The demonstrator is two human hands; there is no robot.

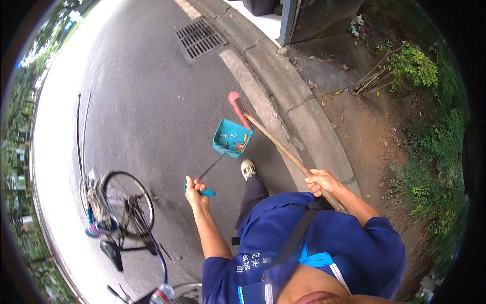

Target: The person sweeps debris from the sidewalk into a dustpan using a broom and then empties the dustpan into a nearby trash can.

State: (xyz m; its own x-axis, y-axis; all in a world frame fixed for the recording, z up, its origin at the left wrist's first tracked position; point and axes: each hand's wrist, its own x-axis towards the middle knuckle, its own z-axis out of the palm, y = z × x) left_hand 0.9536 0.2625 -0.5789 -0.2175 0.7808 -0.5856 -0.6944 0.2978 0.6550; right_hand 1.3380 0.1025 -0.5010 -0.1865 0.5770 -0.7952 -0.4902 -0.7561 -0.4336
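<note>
My left hand (196, 190) grips the handle of a long-handled teal plastic dustpan (232, 136), whose pan hangs over or rests on the asphalt; I cannot tell which. A few dry leaves and wet dirt (241, 145) lie inside the pan. Wrapped around the wooden handle (283, 147) of a broom is my right hand (321, 182). The broom's pink head (238, 103) is down near the pale curb strip, just beyond the pan's front corner. My shoe (248, 169) shows below the dustpan.
A bicycle (129, 209) stands on the left, with long poles (81, 140) beside its rear wheel. A drain grate (200, 37) is set in the road ahead. The stone curb (303, 110) runs along the right, bordering bare soil (364, 125) and shrubs (414, 66). A metal post (288, 22) rises beyond the curb.
</note>
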